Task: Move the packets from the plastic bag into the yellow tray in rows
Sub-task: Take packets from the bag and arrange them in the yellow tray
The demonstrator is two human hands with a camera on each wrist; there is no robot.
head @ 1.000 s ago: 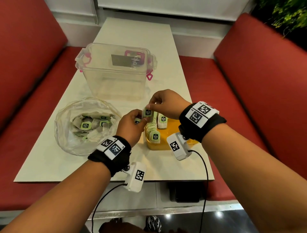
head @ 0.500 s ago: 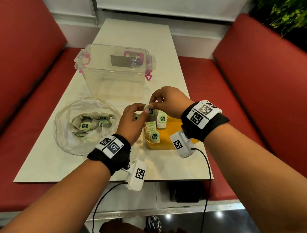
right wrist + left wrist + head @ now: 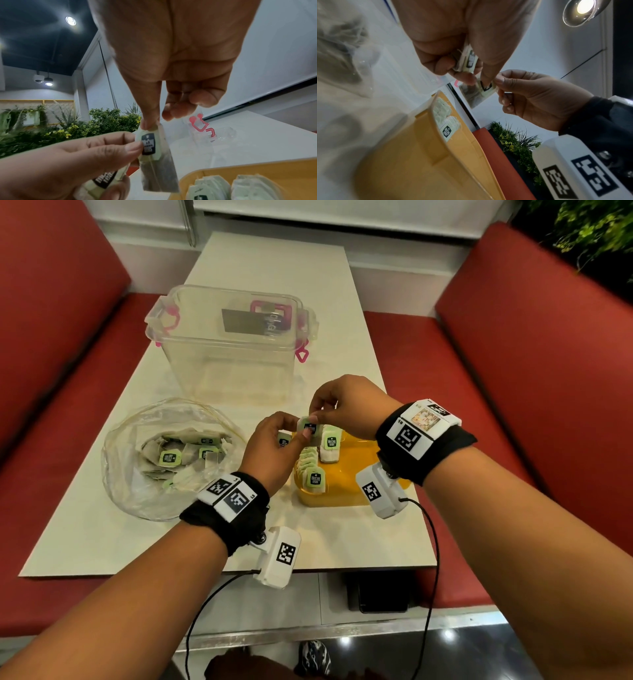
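Observation:
A tea packet [image 3: 310,430] with a green label hangs above the far left end of the yellow tray [image 3: 346,494]. My right hand [image 3: 313,417] pinches its top edge, and my left hand [image 3: 297,434] pinches its label. In the right wrist view the packet [image 3: 157,162] dangles from my right hand [image 3: 150,123]. My left hand [image 3: 476,79] also grips spare packets [image 3: 467,59] in its curled fingers. Two rows of packets [image 3: 313,470] stand in the tray. To the left, the plastic bag [image 3: 137,440] lies open with several packets [image 3: 169,457] inside.
A clear plastic container [image 3: 229,347] with pink latches stands behind the bag and tray. The white table [image 3: 342,542] ends just in front of my wrists. Red bench seats [image 3: 513,371] flank it on both sides.
Both hands have stayed above the tray's far left end. The packet between them was turned edge-on half a second ago and now shows its label again.

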